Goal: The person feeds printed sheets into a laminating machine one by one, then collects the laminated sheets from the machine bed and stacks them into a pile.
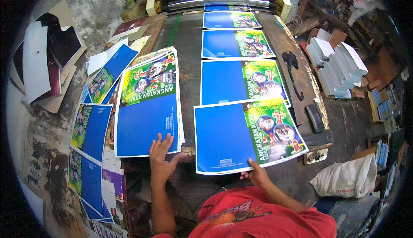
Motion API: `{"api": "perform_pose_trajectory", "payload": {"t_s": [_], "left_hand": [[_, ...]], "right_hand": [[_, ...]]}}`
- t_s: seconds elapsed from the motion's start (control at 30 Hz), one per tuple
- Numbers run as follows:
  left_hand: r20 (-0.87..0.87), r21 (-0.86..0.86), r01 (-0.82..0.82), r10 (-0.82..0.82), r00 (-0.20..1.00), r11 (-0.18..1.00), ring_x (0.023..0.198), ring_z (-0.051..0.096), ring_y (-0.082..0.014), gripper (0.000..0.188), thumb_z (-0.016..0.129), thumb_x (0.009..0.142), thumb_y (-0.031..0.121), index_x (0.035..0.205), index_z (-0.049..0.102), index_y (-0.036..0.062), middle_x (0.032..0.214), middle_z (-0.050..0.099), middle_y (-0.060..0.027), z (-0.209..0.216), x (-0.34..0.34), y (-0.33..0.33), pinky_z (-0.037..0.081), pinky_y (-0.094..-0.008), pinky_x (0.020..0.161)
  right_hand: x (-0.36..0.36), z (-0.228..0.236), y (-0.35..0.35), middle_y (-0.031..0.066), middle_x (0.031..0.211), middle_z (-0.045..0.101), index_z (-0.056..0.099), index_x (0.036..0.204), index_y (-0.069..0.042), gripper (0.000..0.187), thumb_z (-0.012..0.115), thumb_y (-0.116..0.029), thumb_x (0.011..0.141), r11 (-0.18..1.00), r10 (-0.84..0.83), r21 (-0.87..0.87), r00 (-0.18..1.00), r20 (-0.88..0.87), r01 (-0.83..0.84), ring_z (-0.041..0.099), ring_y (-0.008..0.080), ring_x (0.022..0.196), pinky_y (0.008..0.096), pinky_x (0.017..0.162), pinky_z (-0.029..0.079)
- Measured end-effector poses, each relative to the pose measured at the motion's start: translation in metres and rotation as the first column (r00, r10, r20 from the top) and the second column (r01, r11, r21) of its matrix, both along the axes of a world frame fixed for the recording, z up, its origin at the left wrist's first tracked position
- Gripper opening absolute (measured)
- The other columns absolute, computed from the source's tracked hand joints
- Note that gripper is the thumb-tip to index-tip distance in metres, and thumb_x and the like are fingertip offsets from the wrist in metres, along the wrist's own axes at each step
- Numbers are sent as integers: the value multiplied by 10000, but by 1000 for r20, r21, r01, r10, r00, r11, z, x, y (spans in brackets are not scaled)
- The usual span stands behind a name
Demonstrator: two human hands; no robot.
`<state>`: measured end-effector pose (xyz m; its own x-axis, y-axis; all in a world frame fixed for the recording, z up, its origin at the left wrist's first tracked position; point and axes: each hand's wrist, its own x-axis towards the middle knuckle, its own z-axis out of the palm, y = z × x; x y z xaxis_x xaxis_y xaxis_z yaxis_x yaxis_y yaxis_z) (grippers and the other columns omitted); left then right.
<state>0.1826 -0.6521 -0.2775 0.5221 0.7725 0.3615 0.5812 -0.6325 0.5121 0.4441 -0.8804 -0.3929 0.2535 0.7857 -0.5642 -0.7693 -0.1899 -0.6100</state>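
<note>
My right hand [257, 174] pinches the near edge of a printed cover sheet [221, 135], thumb on top and fingers underneath. The sheet is blue on its left and has a green-yellow panel with round photos on its right. Its far edge overlaps a second matching sheet [221, 81] lying on the machine bed. With fingers spread, my left hand [161, 156] rests at the near edge of a stack of the same covers [146, 122]; these are turned so the picture panel is at the far end. Nothing is gripped in that hand.
More cover sheets [221, 44] run in a line up the dark bed [183, 36] to a shiny roller [217, 3]. Loose covers [97, 130] lie at far left. A black pouch [315, 118] and strap [297, 79] sit on the right edge, near white paper stacks [337, 68] and a sack [346, 178].
</note>
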Motion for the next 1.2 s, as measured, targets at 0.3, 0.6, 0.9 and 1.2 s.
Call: {"api": "perform_pose_trajectory", "payload": {"t_s": [0.3, 0.6, 0.9, 1.2], "left_hand": [[249, -207, -203, 252, 935, 957, 1166, 576, -311, 263, 579, 954, 237, 1033, 724, 33, 1139, 668, -189, -20, 15, 10, 389, -441, 1018], [294, -139, -224, 256, 921, 965, 1152, 543, -304, 456, 573, 967, 249, 1271, 505, -84, 1239, 549, -227, -13, 5, -42, 431, -393, 960], [170, -148, -236, 260, 951, 960, 1222, 519, -350, 342, 638, 915, 213, 1187, 635, 7, 1271, 587, -230, -47, -24, -68, 348, -416, 1064], [145, -65, -282, 288, 946, 957, 1246, 523, -329, 337, 674, 885, 267, 1153, 671, 62, 1224, 636, -167, -57, -38, -98, 284, -483, 1100]], "right_hand": [[-21, 5, -22, 191, 908, 674, 507, 1151, 6, 491, 469, -454, 985, 999, -41, 24, 999, -7, 41, 648, 218, 704, 371, 664, 570], [-13, -4, -7, 153, 1002, 686, 468, 1212, -31, 513, 481, -484, 972, 979, -198, 62, 979, 48, 194, 648, 180, 699, 346, 677, 570], [-27, 5, -41, 188, 1334, 492, 57, 1530, -180, 714, 493, -333, 985, 921, -377, 179, 909, 176, 346, 624, 206, 878, 363, 718, 590], [-9, -7, 49, 168, 1489, 358, 241, 1506, -95, 686, 461, -468, 973, 925, -10, 18, 24, 1000, -380, 401, 341, 1317, 509, 1074, 342]]}}
